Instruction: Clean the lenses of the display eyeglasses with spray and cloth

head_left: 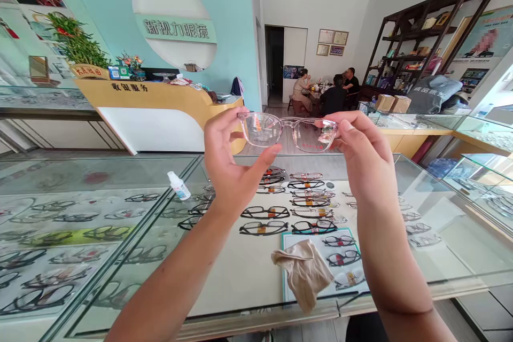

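A pair of clear, pinkish eyeglasses (287,124) is held up above the glass counter, lenses facing me. My left hand (234,157) grips its left end, the thumb close under the left lens. At the right end, my right hand (363,141) pinches the frame near the hinge. Small print shows on both lenses. Below lies a crumpled beige cloth (306,272), partly over a white and teal tray or mat (285,283). Several dark-framed glasses (264,227) are set out in rows on the counter beneath my hands.
A small white spray bottle (178,186) stands on the counter at left. More display cases (487,181) hold glasses at both sides. Farther off are a yellow and white cashier desk (152,128), a dark shelf (417,37) and several people seated at a table.
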Available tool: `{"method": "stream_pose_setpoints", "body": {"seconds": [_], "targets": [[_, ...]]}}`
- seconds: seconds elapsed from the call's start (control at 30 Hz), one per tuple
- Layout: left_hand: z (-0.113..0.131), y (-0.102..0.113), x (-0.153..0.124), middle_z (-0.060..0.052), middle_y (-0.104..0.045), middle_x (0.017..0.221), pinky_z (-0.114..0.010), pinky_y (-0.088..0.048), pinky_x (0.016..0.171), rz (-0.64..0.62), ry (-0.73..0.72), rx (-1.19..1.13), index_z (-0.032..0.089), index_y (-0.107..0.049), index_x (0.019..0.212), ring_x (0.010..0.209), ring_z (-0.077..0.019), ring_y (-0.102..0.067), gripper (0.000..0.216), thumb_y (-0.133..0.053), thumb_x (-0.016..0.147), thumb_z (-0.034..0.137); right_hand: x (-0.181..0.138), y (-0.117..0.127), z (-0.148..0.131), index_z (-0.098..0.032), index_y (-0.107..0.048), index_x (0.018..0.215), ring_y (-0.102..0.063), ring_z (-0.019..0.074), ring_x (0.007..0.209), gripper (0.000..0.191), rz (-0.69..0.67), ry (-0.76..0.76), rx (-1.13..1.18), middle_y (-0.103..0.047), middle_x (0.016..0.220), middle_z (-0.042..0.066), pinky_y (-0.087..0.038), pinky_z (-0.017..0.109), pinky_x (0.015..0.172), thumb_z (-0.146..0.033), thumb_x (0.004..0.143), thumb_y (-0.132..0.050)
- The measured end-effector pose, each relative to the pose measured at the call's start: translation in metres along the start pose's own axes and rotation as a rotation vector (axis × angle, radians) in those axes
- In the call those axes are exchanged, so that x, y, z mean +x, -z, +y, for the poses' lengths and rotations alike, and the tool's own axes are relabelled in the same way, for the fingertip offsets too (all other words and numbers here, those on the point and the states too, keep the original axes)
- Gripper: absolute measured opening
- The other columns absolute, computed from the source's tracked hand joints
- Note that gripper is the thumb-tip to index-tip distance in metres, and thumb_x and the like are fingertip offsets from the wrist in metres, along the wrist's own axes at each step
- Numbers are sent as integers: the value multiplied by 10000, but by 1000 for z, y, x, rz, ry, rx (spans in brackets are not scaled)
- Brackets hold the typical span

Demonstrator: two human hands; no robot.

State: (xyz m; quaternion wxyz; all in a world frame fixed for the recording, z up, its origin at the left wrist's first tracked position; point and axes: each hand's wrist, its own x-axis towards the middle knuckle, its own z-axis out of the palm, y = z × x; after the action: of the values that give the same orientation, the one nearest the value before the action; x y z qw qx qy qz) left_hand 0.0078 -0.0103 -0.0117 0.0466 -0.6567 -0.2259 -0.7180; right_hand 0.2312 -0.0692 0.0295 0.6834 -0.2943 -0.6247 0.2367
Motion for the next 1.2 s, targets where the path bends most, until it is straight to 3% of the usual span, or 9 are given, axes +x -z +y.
{"method": "stream_pose_setpoints", "body": {"seconds": [0.13, 0.27, 0.33, 0.43, 0.53, 0.63, 0.8, 1.0, 1.2], "targets": [[-9, -5, -1, -106, -655, 1522, -475, -610, 1122, -50, 45, -122, 371, -531, 1522, 1418, -319, -682, 730, -870, 924, 617, 5, 0, 6, -299, -803, 1099, -712, 199, 904, 184, -86, -70, 149, -826, 1176, 49, -573, 392, 838, -426, 1040, -683], [-15, -4, -1, -117, -627, 1582, -497, -627, 1120, -77, 47, -83, 393, -496, 1559, 1445, -325, -670, 741, -848, 944, 612, 9, 1, 13, -306, -780, 1141, -751, 219, 931, 212, -117, -104, 129, -836, 1208, 55, -590, 406, 828, -440, 1051, -643], [-14, 0, 2, -118, -631, 1593, -506, -641, 1099, -86, 14, -3, 393, -494, 1579, 1452, -333, -663, 774, -874, 930, 574, 10, 2, 14, -309, -780, 1164, -764, 237, 1029, 203, -80, -37, 38, -833, 1221, 55, -596, 416, 871, -402, 1054, -636], [-6, 8, 8, -107, -680, 1539, -552, -625, 1139, -115, -109, 149, 355, -544, 1563, 1447, -351, -661, 776, -923, 898, 482, 9, 2, 12, -312, -802, 1150, -738, 268, 1211, 162, -35, 182, -235, -820, 1253, 53, -571, 466, 1037, -332, 1031, -695], [6, 11, 14, -87, -705, 1509, -593, -563, 1247, -165, -228, 206, 336, -599, 1517, 1462, -360, -652, 712, -935, 890, 378, 8, -1, 9, -299, -822, 1110, -729, 290, 1264, 128, -141, 311, -438, -820, 1251, 61, -513, 520, 1147, -276, 1022, -732], [15, 12, 16, -79, -703, 1517, -579, -530, 1292, -207, -251, 218, 324, -605, 1514, 1472, -351, -649, 709, -935, 888, 325, 7, -5, 11, -287, -823, 1072, -744, 287, 1223, 123, -205, 323, -479, -828, 1202, 54, -508, 529, 1128, -229, 1031, -723], [17, 14, 13, -99, -697, 1543, -502, -595, 1189, -289, -79, 155, 298, -603, 1532, 1428, -326, -682, 726, -939, 889, 332, 9, -4, 13, -281, -833, 1011, -737, 257, 1160, 119, -254, 215, -354, -818, 1164, 52, -526, 495, 1088, -230, 1031, -727], [0, 10, 6, -113, -725, 1522, -453, -636, 1044, -358, 169, -34, 297, -614, 1518, 1380, -333, -725, 752, -958, 855, 387, 12, -2, 20, -268, -846, 925, -731, 225, 1045, 126, -309, -29, -155, -819, 1067, 41, -551, 433, 949, -250, 996, -744], [-10, -3, -1, -127, -705, 1512, -438, -659, 985, -328, 253, -223, 310, -588, 1531, 1322, -334, -761, 792, -968, 846, 419, 13, -8, 35, -256, -860, 914, -727, 221, 1015, 98, -278, -123, -64, -822, 1066, 49, -537, 424, 933, -270, 953, -771]]}}
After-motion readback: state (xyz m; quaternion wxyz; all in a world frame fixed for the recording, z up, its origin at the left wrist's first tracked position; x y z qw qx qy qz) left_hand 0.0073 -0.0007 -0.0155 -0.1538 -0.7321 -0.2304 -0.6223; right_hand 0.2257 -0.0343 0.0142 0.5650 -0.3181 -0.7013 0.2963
